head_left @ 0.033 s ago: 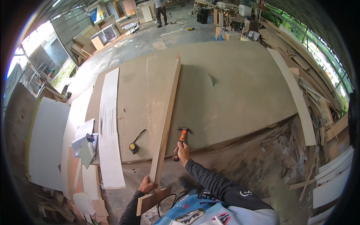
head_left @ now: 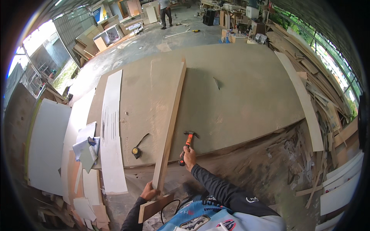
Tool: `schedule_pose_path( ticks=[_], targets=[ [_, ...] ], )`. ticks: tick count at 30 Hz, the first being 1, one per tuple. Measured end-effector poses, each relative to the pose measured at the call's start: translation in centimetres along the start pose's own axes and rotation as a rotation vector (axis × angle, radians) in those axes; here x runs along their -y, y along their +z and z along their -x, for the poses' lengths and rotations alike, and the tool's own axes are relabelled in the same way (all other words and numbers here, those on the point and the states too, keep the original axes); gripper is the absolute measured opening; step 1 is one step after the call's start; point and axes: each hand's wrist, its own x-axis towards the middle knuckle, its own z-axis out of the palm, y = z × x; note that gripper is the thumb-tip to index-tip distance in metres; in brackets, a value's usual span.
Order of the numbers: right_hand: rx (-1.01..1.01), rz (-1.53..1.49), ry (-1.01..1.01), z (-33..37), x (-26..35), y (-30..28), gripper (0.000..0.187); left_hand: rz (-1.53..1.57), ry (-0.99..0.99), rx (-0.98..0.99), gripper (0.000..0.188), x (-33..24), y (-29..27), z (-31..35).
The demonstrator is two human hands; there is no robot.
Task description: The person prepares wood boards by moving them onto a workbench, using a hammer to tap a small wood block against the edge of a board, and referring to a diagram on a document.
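My right hand (head_left: pixel 188 158) is wrapped round the handle of a claw hammer (head_left: pixel 189 139) with an orange and black grip. The hammer's head points away from me, over the big brown sheet (head_left: pixel 246 100). My left hand (head_left: pixel 149 191) grips the near end of a long, narrow wooden board (head_left: pixel 172 123) that runs away from me across the sheet. A short wooden piece (head_left: pixel 155 207) stands crosswise against that end, just below my left hand. Whether the two pieces are fastened cannot be seen. A yellow and black tape measure (head_left: pixel 136 152) lies left of the board.
A white strip (head_left: pixel 111 154) with dark lines lies on the left, beside papers (head_left: pixel 86 140). A thin pointed tool (head_left: pixel 217 82) rests on the sheet. Scrap wood (head_left: pixel 318 96) is piled along the right. Far back, a person (head_left: pixel 165 13) stands on the concrete floor.
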Motion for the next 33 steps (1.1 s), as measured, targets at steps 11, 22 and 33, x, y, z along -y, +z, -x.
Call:
schedule_pose_path(
  ticks=[11,22,33],
  targets=[
    [0.040,-0.313,0.245,-0.9,1.8,-3.5,0.018,0.060,-0.113,0.034,0.063,3.5,-1.1,4.4],
    [-0.129,-0.036,0.028,-2.2,0.7,-0.7,0.021,0.029,-0.149,0.061,0.067,1.9,-1.1,5.2],
    [-0.179,-0.134,-0.037,-10.6,3.9,3.3,0.020,0.007,-0.086,0.040,0.065,4.1,-1.5,5.3]
  ],
)
